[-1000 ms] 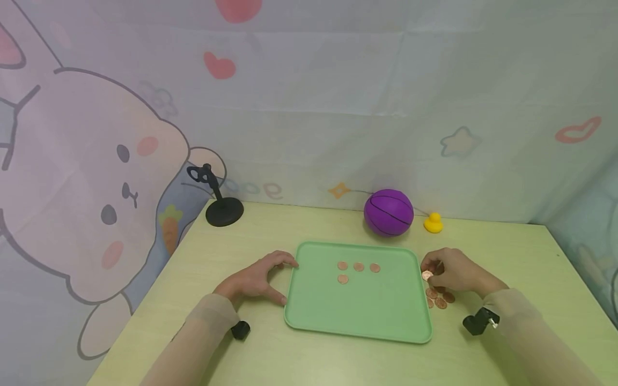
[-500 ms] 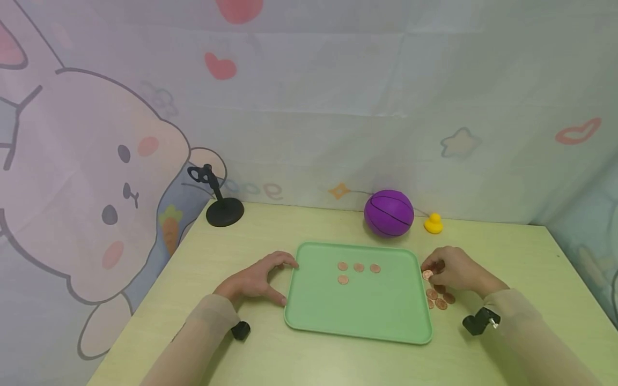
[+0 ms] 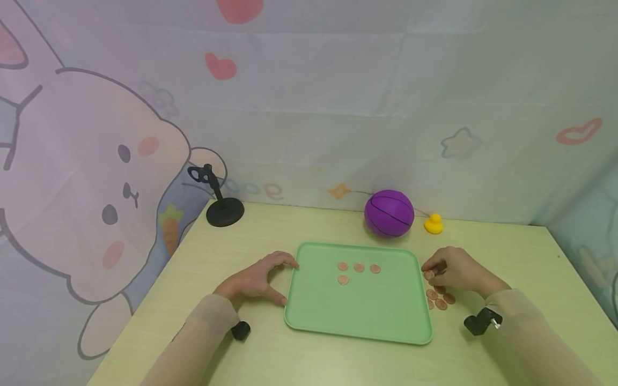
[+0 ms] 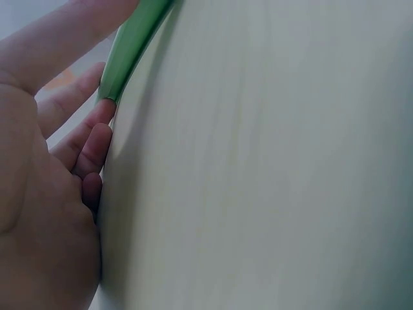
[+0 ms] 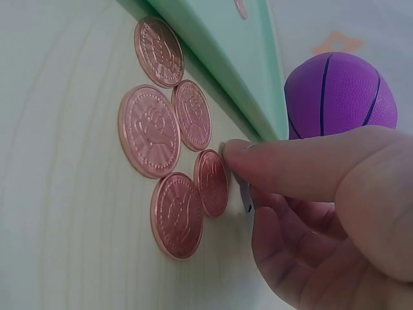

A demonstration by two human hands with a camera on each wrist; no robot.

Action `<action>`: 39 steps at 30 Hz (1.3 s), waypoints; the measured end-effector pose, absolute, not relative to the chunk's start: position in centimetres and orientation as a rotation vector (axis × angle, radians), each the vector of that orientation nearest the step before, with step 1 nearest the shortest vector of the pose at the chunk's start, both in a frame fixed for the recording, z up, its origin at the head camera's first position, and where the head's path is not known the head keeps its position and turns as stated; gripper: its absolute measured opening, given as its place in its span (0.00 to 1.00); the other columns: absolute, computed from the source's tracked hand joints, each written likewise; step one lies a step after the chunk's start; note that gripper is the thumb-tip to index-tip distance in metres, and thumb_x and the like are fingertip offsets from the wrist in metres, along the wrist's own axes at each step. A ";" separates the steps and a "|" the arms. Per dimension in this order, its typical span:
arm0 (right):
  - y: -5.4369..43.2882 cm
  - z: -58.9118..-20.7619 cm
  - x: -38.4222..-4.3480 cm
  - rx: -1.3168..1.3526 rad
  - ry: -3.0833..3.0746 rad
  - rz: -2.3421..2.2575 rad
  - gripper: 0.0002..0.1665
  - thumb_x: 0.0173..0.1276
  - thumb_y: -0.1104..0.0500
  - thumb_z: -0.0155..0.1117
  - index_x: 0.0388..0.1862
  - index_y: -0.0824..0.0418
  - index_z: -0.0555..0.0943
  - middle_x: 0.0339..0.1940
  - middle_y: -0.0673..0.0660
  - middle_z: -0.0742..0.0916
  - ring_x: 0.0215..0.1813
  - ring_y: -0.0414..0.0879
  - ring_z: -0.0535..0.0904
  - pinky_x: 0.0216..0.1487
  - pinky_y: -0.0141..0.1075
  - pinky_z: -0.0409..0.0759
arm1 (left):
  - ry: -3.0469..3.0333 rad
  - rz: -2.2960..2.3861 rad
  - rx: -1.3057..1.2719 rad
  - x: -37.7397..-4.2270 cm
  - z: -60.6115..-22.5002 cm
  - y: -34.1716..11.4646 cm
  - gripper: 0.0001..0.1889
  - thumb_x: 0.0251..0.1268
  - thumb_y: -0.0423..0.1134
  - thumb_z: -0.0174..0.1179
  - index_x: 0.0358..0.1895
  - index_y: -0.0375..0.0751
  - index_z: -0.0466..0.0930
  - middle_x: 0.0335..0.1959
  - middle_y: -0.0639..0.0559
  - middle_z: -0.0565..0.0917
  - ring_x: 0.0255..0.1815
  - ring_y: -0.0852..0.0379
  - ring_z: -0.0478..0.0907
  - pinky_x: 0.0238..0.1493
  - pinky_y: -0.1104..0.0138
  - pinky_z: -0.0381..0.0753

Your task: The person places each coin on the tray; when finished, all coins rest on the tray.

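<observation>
A light green rectangular tray (image 3: 357,300) lies on the table. On it is a row of three copper-coloured coins (image 3: 359,267), with another coin (image 3: 343,280) below the row's left end. My left hand (image 3: 256,276) touches the tray's left edge, thumb and fingers spread apart; the left wrist view shows its fingertips at the rim. Just off the tray's right edge, my right hand (image 3: 454,271) pinches a coin (image 3: 428,275) between thumb and fingers. That coin is hidden behind the thumb in the right wrist view. Several embossed coins (image 5: 150,131) lie on the table beside the hand.
Behind the tray sits a purple ball with black lines (image 3: 389,213), and a yellow rubber duck (image 3: 433,224) is right of it. A black stand with a round base (image 3: 225,212) occupies the table's back left corner. A printed cloth (image 3: 309,107) hangs behind the table.
The coin in my right hand has tilted slightly and looks duller than before. My left hand, the tray and the other coins have stayed in place.
</observation>
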State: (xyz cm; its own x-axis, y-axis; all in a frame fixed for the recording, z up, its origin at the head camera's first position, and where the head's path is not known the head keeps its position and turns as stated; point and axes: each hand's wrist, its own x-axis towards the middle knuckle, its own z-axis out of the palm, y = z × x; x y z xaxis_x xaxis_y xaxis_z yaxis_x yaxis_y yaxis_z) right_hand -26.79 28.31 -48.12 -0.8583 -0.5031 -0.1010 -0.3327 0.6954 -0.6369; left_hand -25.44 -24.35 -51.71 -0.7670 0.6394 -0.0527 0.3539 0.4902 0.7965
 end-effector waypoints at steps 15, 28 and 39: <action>28.7 -48.5 -26.9 -0.672 2.613 -0.920 0.08 0.71 0.65 0.70 0.46 0.66 0.89 0.26 0.49 0.88 0.27 0.43 0.85 0.48 0.36 0.84 | 2.382 1.189 0.839 -25.3 -51.7 -24.3 0.42 0.46 0.43 0.86 0.67 0.51 0.75 0.73 0.53 0.68 0.75 0.49 0.64 0.79 0.48 0.60; 28.5 -47.7 -26.7 -0.627 2.776 -0.900 0.18 0.65 0.60 0.77 0.53 0.65 0.88 0.38 0.51 0.88 0.39 0.44 0.83 0.39 0.35 0.83 | 2.401 1.163 0.844 -25.4 -51.5 -24.3 0.43 0.45 0.44 0.86 0.67 0.52 0.74 0.74 0.55 0.68 0.74 0.52 0.64 0.79 0.50 0.61; 26.3 -47.2 -26.1 -0.682 2.783 -0.944 0.16 0.67 0.61 0.77 0.52 0.63 0.89 0.38 0.49 0.88 0.39 0.44 0.82 0.40 0.34 0.82 | 2.403 1.168 0.852 -25.5 -51.8 -24.4 0.43 0.44 0.44 0.86 0.67 0.52 0.75 0.74 0.55 0.68 0.74 0.52 0.64 0.79 0.51 0.61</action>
State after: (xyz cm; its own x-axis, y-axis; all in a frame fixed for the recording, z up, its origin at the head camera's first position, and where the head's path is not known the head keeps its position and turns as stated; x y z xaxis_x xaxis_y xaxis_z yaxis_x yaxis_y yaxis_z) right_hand -26.05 26.25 -47.25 -0.8906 -0.4541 0.0261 -0.3763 0.7035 -0.6029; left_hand -25.49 -24.37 -51.80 -0.7642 0.6438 -0.0379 0.3681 0.4836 0.7941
